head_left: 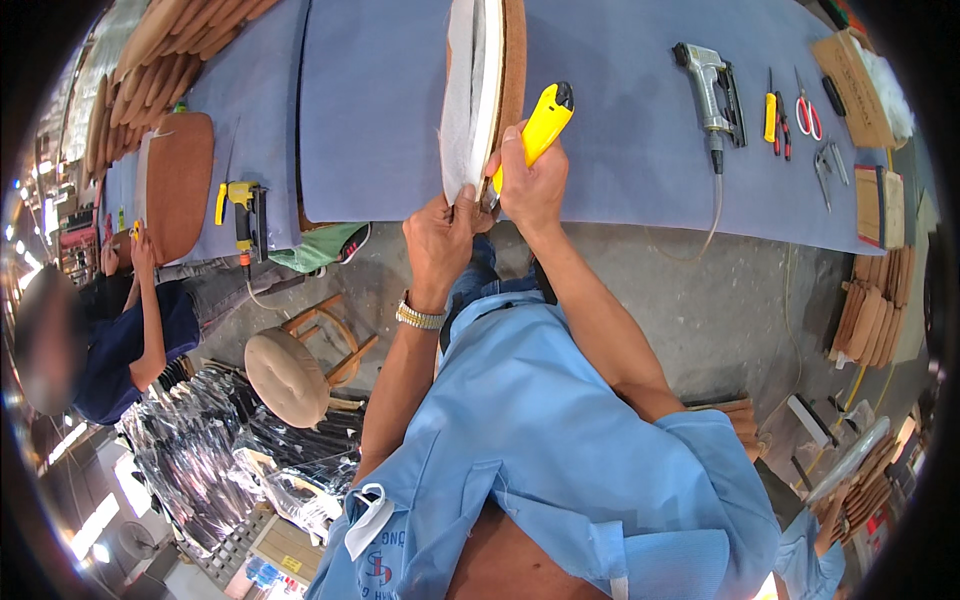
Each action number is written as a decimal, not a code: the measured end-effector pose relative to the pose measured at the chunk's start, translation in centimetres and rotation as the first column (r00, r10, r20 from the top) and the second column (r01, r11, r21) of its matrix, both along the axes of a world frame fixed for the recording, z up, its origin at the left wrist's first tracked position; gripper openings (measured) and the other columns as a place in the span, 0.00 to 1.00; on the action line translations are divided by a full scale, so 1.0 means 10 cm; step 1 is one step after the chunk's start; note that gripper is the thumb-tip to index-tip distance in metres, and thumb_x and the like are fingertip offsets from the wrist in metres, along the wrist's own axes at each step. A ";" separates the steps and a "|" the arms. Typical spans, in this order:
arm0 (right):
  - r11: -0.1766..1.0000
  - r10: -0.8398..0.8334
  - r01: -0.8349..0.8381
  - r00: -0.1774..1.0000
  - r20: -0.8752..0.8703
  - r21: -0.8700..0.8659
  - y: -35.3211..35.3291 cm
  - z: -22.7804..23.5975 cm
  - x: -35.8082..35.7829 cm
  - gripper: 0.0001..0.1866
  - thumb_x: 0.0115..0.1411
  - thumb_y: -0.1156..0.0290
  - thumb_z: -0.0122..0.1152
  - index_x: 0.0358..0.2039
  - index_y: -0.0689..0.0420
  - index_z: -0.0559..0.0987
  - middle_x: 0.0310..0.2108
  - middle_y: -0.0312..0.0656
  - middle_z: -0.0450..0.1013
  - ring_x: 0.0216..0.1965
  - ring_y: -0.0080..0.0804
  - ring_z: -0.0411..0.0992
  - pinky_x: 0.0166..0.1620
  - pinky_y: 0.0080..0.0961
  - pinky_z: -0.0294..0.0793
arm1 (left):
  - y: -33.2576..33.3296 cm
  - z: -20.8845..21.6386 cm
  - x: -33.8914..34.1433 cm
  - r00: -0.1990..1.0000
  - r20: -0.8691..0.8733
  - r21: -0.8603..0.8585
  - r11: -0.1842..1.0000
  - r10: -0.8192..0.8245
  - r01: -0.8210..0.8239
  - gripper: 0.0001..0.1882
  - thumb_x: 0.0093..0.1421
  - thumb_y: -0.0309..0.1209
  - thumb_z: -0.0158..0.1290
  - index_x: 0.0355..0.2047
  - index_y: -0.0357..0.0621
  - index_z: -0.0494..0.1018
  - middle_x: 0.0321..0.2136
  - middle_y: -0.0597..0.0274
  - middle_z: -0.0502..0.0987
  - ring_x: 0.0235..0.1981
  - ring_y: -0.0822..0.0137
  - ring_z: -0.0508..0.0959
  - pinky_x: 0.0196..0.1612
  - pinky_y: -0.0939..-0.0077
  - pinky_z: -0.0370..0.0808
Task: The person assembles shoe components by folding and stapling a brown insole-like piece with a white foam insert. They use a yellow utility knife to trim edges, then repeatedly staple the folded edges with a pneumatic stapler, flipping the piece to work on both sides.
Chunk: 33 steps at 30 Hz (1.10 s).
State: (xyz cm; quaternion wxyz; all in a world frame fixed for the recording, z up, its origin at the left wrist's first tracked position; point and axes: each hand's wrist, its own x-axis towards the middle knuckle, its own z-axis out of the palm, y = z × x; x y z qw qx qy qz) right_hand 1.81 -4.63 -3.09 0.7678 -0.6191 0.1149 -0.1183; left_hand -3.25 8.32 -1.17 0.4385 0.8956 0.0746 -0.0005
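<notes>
A padded upholstered panel stands on its edge at the near side of the blue-covered table, brown fabric on its right face and pale grey lining on its left. My left hand is closed on the panel's near end, thumb on top. In my right hand, fingers wrapped round it, is a yellow utility knife with a black butt end. The knife's lower end is down beside the panel's near edge, close to my left fingers. Its blade cannot be made out clearly.
The blue table holds a staple gun with a hose, a yellow-handled tool, red-handled scissors and a cardboard box to the right. At left, a co-worker handles a brown panel near another staple gun. A stool stands behind.
</notes>
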 end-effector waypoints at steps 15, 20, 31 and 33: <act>0.996 -0.085 0.084 0.996 0.030 0.031 0.04 -0.07 0.03 0.07 0.72 0.70 0.55 0.40 0.61 0.71 0.21 0.38 0.74 0.21 0.23 0.74 0.26 0.22 0.71 | -0.04 0.01 0.03 0.999 0.035 -0.055 0.998 0.012 -0.010 0.19 0.71 0.37 0.58 0.29 0.31 0.79 0.16 0.51 0.77 0.17 0.76 0.71 0.23 0.69 0.70; 0.997 -0.084 0.084 0.996 -0.032 -0.001 0.02 -0.03 0.05 0.07 0.72 0.70 0.55 0.39 0.61 0.72 0.19 0.37 0.74 0.20 0.22 0.73 0.26 0.22 0.70 | -0.06 0.01 0.03 0.998 0.056 -0.040 0.999 0.001 0.001 0.20 0.71 0.39 0.58 0.31 0.31 0.81 0.16 0.54 0.78 0.18 0.77 0.71 0.22 0.70 0.70; 0.995 -0.095 0.093 0.995 -0.035 -0.040 -0.03 0.00 0.09 0.08 0.71 0.69 0.56 0.38 0.60 0.72 0.18 0.37 0.74 0.18 0.22 0.72 0.24 0.23 0.69 | -0.07 0.02 0.03 0.999 0.035 -0.030 0.999 -0.017 0.018 0.24 0.72 0.43 0.57 0.30 0.29 0.80 0.17 0.59 0.80 0.19 0.75 0.79 0.23 0.75 0.73; 0.995 -0.089 0.086 0.995 -0.052 -0.053 -0.03 0.04 0.08 0.08 0.71 0.68 0.56 0.38 0.60 0.72 0.18 0.36 0.74 0.18 0.22 0.72 0.24 0.23 0.69 | -0.06 -0.01 0.02 0.999 0.042 -0.035 0.999 -0.023 0.025 0.25 0.72 0.43 0.57 0.29 0.29 0.80 0.17 0.59 0.80 0.19 0.75 0.79 0.23 0.74 0.73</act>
